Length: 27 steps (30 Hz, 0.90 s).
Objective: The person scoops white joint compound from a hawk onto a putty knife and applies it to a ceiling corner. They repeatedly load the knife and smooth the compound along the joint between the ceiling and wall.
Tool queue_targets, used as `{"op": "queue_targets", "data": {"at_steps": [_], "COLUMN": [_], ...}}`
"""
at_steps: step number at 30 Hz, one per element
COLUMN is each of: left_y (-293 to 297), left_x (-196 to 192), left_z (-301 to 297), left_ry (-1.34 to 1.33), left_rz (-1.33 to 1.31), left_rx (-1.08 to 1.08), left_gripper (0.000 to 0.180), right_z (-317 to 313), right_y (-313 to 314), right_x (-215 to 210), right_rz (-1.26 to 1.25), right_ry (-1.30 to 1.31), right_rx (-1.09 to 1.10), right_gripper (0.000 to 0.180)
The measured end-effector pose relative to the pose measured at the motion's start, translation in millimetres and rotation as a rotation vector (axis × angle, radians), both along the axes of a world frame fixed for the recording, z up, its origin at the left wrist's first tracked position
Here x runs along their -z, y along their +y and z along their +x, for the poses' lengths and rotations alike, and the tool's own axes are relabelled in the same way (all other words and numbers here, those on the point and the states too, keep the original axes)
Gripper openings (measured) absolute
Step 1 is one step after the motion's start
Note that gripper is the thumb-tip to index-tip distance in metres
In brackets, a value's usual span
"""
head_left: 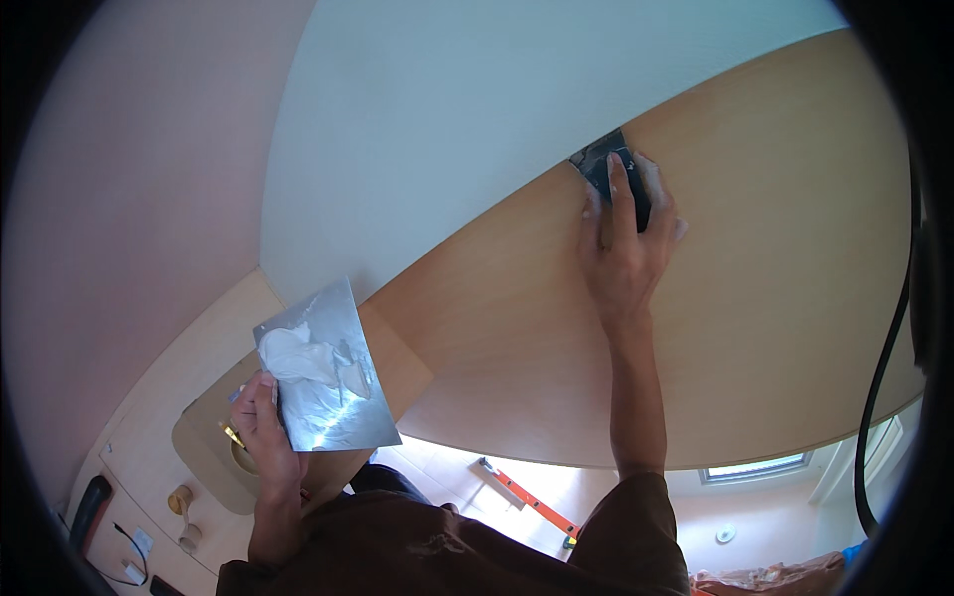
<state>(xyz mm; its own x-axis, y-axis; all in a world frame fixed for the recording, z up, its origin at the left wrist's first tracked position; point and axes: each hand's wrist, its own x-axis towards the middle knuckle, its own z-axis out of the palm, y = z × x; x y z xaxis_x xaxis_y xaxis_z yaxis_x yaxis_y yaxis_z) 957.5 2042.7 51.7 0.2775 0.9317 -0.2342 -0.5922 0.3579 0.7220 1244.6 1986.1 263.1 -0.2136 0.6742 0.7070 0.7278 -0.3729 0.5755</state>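
Observation:
My left hand (263, 432) grips the edge of a thin metal plate (373, 417), tilted toward me. A thick heap of white putty (298, 358) lies smeared across it. Higher up on the right, my right hand (631, 233) is closed around a dark putty knife (601, 159). Its blade touches the seam where a light wood panel (775, 228) meets a pale blue-white surface (427, 129). Part of the knife is hidden under my fingers, which have white smears on them.
At lower left, a light worktop (149, 397) carries a beige rounded recess or tray (204, 467), a small roll (179, 500) and a dark-handled tool (91, 507). An orange spirit level (532, 502) is below. A black cable (884, 368) hangs at right.

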Motion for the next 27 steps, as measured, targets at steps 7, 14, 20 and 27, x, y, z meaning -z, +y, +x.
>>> {"op": "queue_targets", "data": {"at_steps": [7,14,20,27], "left_y": [2,-1,0,-2], "left_x": [6,5,1,13], "left_z": [3,4,1,-2], "left_ry": [0.001,0.021,0.000,-0.001], "left_rz": [-0.016,-0.049,-0.044,-0.049], "left_rx": [-0.020,-0.070,-0.016,-0.019], "left_gripper": [0.026,0.023,0.024,0.025], "right_z": [3,1,3,0], "right_y": [4,4,4,5], "right_x": [4,2,-1,-2], "right_rz": [0.012,0.024,0.012,-0.027], "right_ry": [-0.030,-0.017,-0.069,-0.109], "right_rx": [0.006,0.028,0.032,0.087], "right_gripper": [0.039,0.034,0.036,0.034]}}
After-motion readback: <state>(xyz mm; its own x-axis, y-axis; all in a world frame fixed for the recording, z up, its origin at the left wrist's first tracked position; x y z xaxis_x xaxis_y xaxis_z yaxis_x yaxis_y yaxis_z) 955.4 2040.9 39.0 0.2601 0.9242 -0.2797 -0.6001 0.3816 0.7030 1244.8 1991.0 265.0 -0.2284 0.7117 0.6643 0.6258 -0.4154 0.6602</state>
